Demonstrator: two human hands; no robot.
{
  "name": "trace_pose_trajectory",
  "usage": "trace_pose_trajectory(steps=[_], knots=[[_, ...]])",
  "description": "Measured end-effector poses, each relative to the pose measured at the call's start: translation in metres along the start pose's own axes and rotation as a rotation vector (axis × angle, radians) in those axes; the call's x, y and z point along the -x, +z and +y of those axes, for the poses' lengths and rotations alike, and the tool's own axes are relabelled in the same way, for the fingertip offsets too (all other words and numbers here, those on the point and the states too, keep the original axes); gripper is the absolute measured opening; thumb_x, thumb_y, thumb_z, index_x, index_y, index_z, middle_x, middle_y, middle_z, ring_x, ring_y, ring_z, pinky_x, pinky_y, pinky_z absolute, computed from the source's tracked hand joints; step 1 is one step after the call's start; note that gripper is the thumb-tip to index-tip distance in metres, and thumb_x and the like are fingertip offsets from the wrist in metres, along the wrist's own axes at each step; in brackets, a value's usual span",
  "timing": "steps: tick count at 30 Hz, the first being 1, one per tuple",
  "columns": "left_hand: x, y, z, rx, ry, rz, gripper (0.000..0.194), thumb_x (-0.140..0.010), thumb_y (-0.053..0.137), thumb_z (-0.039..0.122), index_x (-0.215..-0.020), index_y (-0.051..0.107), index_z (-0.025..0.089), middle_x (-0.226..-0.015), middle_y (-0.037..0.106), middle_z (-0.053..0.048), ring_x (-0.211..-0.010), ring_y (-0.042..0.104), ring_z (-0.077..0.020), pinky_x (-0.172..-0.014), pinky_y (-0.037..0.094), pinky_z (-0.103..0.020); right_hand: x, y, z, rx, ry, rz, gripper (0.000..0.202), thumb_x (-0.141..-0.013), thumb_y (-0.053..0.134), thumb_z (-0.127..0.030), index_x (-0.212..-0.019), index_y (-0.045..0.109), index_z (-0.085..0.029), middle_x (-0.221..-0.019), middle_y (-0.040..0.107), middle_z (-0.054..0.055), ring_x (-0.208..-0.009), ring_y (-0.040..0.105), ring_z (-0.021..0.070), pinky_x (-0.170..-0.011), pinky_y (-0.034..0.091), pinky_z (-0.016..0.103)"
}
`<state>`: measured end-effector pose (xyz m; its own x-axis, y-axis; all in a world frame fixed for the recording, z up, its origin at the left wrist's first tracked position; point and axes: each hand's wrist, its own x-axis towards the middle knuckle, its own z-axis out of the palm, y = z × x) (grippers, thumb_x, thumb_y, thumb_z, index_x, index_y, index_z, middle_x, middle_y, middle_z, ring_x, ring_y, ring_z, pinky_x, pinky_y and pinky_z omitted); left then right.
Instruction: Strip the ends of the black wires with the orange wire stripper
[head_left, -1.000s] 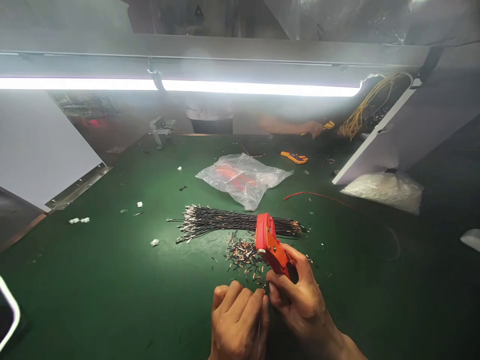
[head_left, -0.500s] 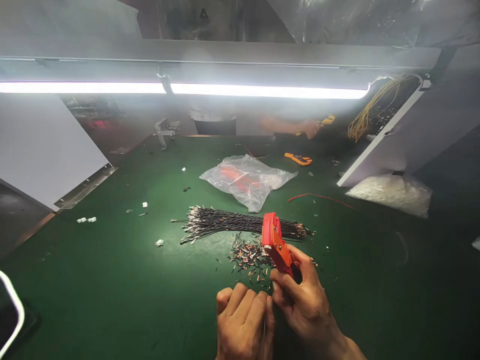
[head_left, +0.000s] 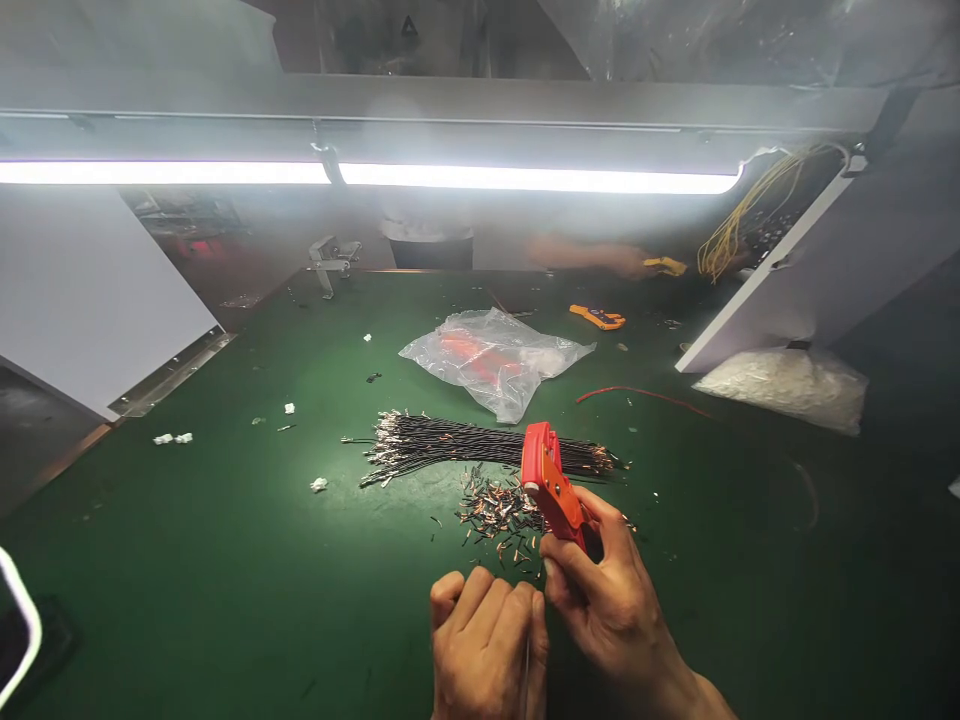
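Observation:
My right hand [head_left: 611, 590] is wrapped round the handle of a red wire tool [head_left: 551, 480], whose head points up and to the left. Beside it, my left hand [head_left: 487, 640] is closed, knuckles up; what it holds is mostly hidden, with only a thin strand faintly showing at its right side. Beyond the hands lies a bundle of black wires [head_left: 450, 442], with silvery ends at the left and copper ends at the right. Short black and copper scraps [head_left: 495, 508] are heaped between the bundle and my hands, partly behind the tool.
A clear plastic bag [head_left: 495, 360] with red items rests beyond the bundle. An orange tool [head_left: 598, 317], a red wire [head_left: 641, 390] and a filled bag [head_left: 784, 385] lie to the right. Across the table, a person's blurred arm [head_left: 585, 255] reaches toward a yellow tool [head_left: 664, 266].
The red tool has shifted very slightly left and up. Across the table, the person's hand and yellow tool have moved right. My hands hold nearly the same pose.

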<state>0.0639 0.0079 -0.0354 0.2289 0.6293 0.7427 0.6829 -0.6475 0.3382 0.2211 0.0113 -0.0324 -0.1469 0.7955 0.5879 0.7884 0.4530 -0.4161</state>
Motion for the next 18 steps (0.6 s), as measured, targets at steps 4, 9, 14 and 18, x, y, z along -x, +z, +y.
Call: trace_pose_trajectory(steps=[4,9,14,18], knots=[[0.000,-0.002,0.003,-0.017,-0.009,0.013,0.022,-0.091,0.048,0.003,-0.079,0.052,0.021,-0.056,0.051,0.007,-0.053,0.047,-0.0132,-0.071,0.028,-0.034,-0.001,0.000,0.006,0.029,-0.033,-0.003,0.024,-0.092,0.052,-0.004,-0.106,0.062,-0.021,-0.141,0.038,0.018,-0.112,0.054,0.0339,-0.079,0.054,0.055],[0.003,-0.006,0.007,-0.012,-0.012,0.049,0.020,-0.097,0.048,0.009,-0.083,0.056,0.020,-0.056,0.056,0.005,-0.056,0.049,-0.0139,-0.072,0.029,-0.034,-0.004,-0.005,0.020,0.076,0.092,0.038,0.018,-0.095,0.054,-0.010,-0.101,0.066,-0.023,-0.133,0.045,0.015,-0.110,0.056,0.0357,-0.081,0.053,0.063],[0.002,-0.004,0.004,0.131,-0.195,0.022,0.020,-0.099,0.044,0.010,-0.093,0.060,0.021,-0.063,0.055,0.005,-0.059,0.048,-0.0142,-0.072,0.029,-0.035,-0.006,-0.011,0.021,0.011,0.109,0.101,0.015,-0.097,0.059,-0.015,-0.102,0.069,-0.026,-0.131,0.048,0.012,-0.105,0.057,0.0304,-0.084,0.053,0.059],[-0.002,-0.004,0.003,0.177,-0.233,0.013,0.020,-0.098,0.045,0.007,-0.098,0.059,0.021,-0.066,0.055,0.005,-0.060,0.049,-0.0137,-0.073,0.029,-0.035,-0.005,-0.014,0.018,-0.083,0.117,0.088,0.022,-0.097,0.058,-0.011,-0.106,0.070,-0.027,-0.132,0.047,0.012,-0.106,0.058,0.0288,-0.085,0.054,0.057]])
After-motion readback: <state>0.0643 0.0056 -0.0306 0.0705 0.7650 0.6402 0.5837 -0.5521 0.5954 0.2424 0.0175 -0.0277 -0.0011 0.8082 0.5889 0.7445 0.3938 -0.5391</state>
